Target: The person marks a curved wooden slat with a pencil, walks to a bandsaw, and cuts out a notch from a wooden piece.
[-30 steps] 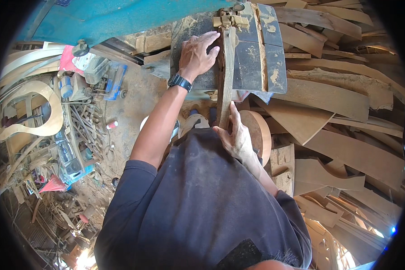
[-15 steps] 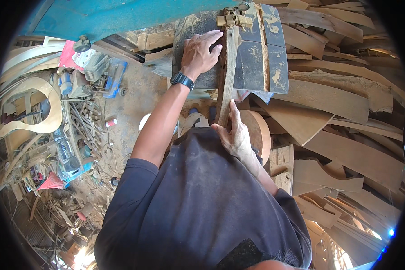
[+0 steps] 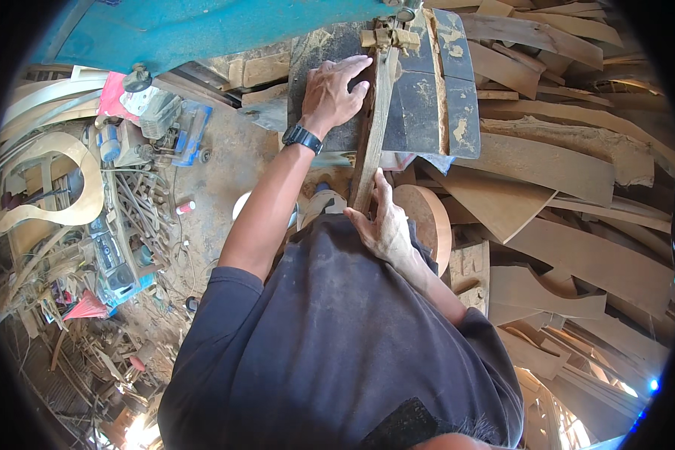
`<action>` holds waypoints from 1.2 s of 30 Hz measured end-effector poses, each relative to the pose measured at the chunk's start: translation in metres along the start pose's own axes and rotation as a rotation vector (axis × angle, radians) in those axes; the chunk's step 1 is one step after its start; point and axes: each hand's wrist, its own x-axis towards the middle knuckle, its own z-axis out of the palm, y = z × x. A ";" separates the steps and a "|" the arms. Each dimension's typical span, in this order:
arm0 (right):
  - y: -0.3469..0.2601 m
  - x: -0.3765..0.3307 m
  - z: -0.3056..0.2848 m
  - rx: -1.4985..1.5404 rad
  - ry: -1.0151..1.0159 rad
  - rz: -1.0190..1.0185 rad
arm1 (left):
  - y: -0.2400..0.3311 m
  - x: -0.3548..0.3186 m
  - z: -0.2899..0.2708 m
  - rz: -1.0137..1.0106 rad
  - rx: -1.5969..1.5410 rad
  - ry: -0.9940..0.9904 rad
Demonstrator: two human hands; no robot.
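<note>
A long narrow wooden strip (image 3: 377, 127) lies lengthwise across the dark saw table (image 3: 416, 112), and its near end juts past the front edge toward my body. Its far end reaches the brass-coloured blade guide (image 3: 390, 39) of what looks like a bandsaw. My left hand (image 3: 336, 94), with a black watch on the wrist, rests over the table left of the strip. Its fingers are stretched out, their tips close to the strip's side; whether they touch is unclear. Around the near end of the strip, my right hand (image 3: 386, 225) grips with thumb and fingers.
The machine's teal housing (image 3: 202, 34) overhangs the upper left. Curved boards (image 3: 570, 251) are piled along the right side. A round wooden disc (image 3: 425, 225) stands beside my right hand. Leftward are a ring-shaped wooden piece (image 3: 82, 184), tools and scraps on the dusty floor (image 3: 232, 150).
The near end of the strip has swung slightly left, and my right hand has moved left with it. My left hand stays in nearly the same place.
</note>
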 end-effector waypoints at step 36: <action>-0.003 0.006 0.007 0.092 0.047 -0.018 | 0.005 0.000 -0.001 -0.038 0.015 -0.003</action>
